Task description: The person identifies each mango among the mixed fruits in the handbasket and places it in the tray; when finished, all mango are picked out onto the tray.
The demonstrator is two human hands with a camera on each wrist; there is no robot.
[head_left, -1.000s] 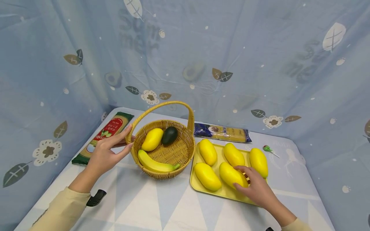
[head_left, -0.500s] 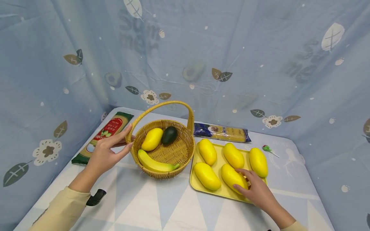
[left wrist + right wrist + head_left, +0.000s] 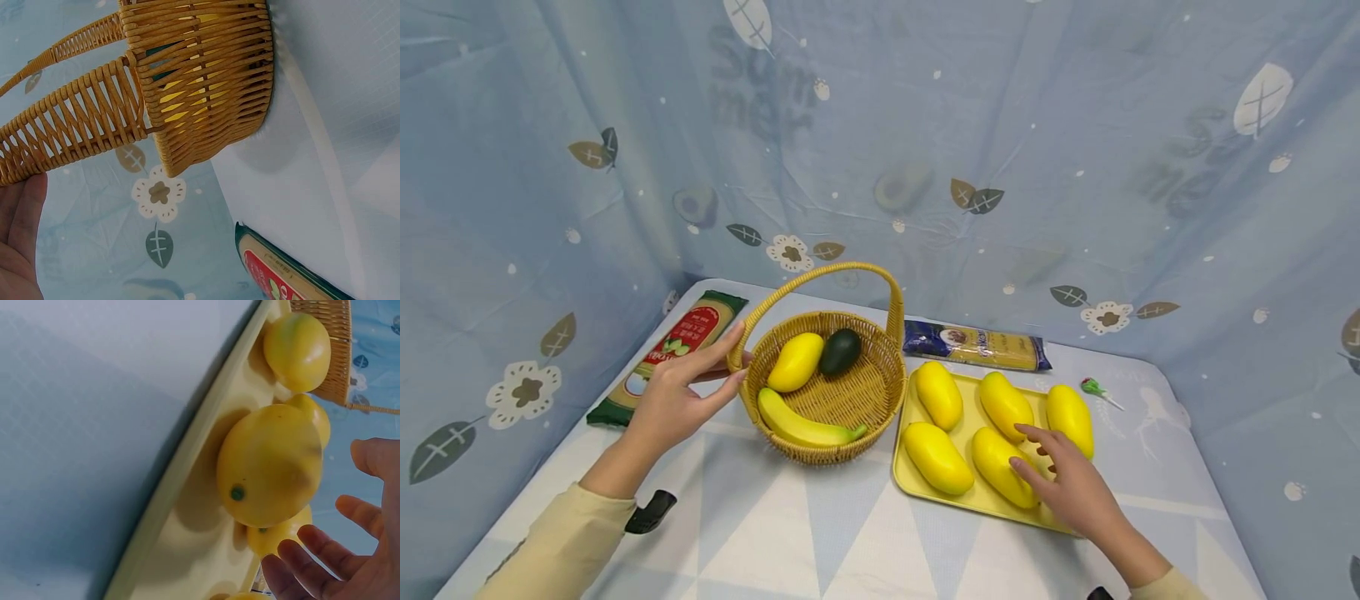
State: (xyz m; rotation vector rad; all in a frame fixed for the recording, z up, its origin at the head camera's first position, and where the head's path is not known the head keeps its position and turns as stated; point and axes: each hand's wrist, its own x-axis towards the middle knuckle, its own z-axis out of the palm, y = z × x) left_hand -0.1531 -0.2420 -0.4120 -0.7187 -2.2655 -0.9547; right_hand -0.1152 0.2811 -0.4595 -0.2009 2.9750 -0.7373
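Note:
My left hand (image 3: 681, 396) holds the left side of a woven basket's handle (image 3: 736, 354), thumb in front and fingers behind. In the left wrist view, fingers (image 3: 28, 206) touch the handle's edge. The basket (image 3: 898, 400) stands upright, holding a yellow mango (image 3: 796, 363), a dark green avocado (image 3: 840, 352) and a banana (image 3: 805, 427). Over the right part of a yellow tray (image 3: 910, 492), my right hand (image 3: 1075, 483) has its fingers spread, close to the front mango (image 3: 1000, 467). The right wrist view shows a gap between fingers and that mango (image 3: 269, 465). Several other mangoes (image 3: 938, 458) lie on the tray.
A green and red packet (image 3: 670, 350) lies left of the basket. Behind the tray is a blue and yellow pasta packet (image 3: 977, 345). A small lollipop (image 3: 1093, 386) lies at the right. A patterned blue curtain (image 3: 880, 167) encloses the table's back and sides.
My right hand has let go of the front mango, which sits slightly turned and shifted on the tray. The fingers have lifted off it. My left hand and the basket stay put.

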